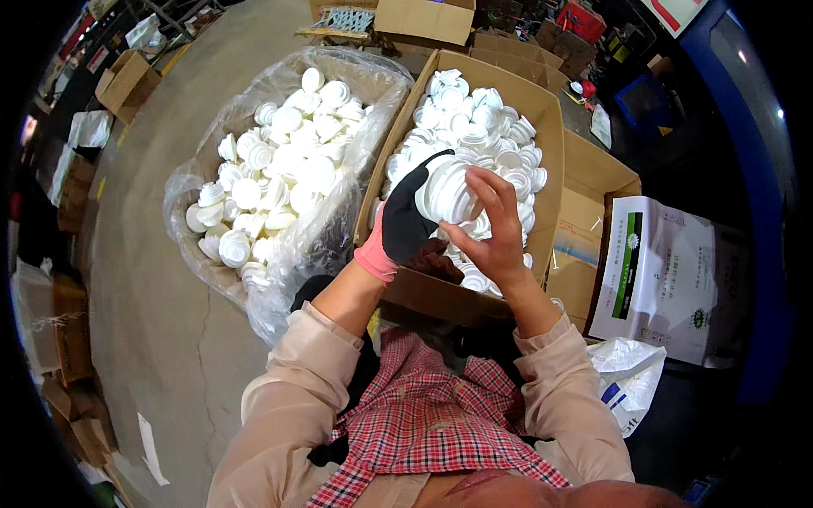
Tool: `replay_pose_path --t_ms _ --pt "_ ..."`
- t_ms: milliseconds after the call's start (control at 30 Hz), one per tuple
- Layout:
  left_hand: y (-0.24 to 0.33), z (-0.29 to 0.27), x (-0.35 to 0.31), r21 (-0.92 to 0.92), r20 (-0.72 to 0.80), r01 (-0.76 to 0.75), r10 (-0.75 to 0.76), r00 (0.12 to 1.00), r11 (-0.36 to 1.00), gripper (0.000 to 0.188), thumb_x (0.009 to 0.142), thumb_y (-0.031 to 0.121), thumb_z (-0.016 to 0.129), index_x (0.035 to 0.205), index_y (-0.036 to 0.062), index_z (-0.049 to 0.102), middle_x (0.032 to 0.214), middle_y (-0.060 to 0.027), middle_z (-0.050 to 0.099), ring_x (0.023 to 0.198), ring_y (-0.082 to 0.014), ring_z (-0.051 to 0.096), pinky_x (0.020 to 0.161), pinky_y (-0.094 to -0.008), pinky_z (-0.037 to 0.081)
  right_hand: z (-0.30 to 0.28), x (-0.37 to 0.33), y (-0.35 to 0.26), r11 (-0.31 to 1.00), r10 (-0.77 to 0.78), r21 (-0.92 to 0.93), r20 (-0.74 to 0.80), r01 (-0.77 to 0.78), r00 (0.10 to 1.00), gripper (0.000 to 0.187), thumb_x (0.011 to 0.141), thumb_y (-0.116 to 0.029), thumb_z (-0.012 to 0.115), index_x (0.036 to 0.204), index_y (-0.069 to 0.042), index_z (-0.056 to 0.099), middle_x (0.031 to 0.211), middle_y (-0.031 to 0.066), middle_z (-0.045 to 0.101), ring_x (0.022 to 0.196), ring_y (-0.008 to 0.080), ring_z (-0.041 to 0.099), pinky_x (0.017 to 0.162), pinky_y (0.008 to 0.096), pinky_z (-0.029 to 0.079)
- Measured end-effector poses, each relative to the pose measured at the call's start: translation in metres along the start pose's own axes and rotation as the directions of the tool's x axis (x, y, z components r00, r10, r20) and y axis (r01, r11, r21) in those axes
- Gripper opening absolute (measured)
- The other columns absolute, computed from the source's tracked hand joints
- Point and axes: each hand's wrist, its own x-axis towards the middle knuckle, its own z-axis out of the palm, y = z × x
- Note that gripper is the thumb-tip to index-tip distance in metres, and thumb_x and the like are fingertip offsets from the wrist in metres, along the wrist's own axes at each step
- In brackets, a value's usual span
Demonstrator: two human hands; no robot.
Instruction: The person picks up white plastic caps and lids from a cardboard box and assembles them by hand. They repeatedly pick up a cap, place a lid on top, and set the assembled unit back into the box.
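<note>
**Holding a stack of white caps over the open carton**

Gripping one short stack of white caps [446,193] between both hands, above the cardboard carton [542,114]. Left hand [406,222], in a black glove with a pink cuff, cups the stack from its near left side and is closed around it. Right hand [491,224] is bare; its fingers [500,190] curl over the stack's right edge, thumb pointing back toward the left hand. Hands close together, both clamped on the same stack.

Progress, as a judgement: the carton under the hands already holds many loose caps [500,144], piled toward its far end. The plastic-lined box [356,85] to the left of the hands is also heaped with loose white caps [279,169]. Which box is being filled and which emptied cannot be told, so the work reads as mid-way with plenty left.

Orientation: the stack's long axis appears tilted, running from the left palm up and away toward the carton's far wall. Ribbed rims face the camera; exact cap count unclear.
</note>
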Motion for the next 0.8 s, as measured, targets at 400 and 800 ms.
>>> replay_pose_path --t_ms 400,800 --pt "0.023 0.007 -0.004 -0.016 0.042 -0.022 0.023 0.999 1.000 0.043 0.100 0.011 0.041 0.141 -0.0025 0.039 0.139 -0.0131 0.048 0.126 -0.0216 0.048 0.108 -0.0338 0.036 0.002 0.008 -0.013 0.997 -0.039 -0.063 0.056 0.043 0.998 0.068 0.067 -0.004 0.079 0.130 -0.008 0.054 0.132 0.0152 0.049 0.115 0.0329 0.051 0.090 0.0389 0.049" --pt "0.026 0.010 -0.004 -0.202 0.057 0.013 -0.002 0.998 0.979 0.045 0.104 0.020 0.035 0.143 -0.0025 0.037 0.139 -0.0115 0.046 0.128 -0.0199 0.045 0.108 -0.0321 0.034 0.002 0.008 -0.014 0.998 -0.032 -0.049 0.057 0.035 0.998 0.069 0.067 -0.003 0.078 0.131 -0.007 0.054 0.132 0.0160 0.049 0.116 0.0337 0.050 0.091 0.0396 0.049"
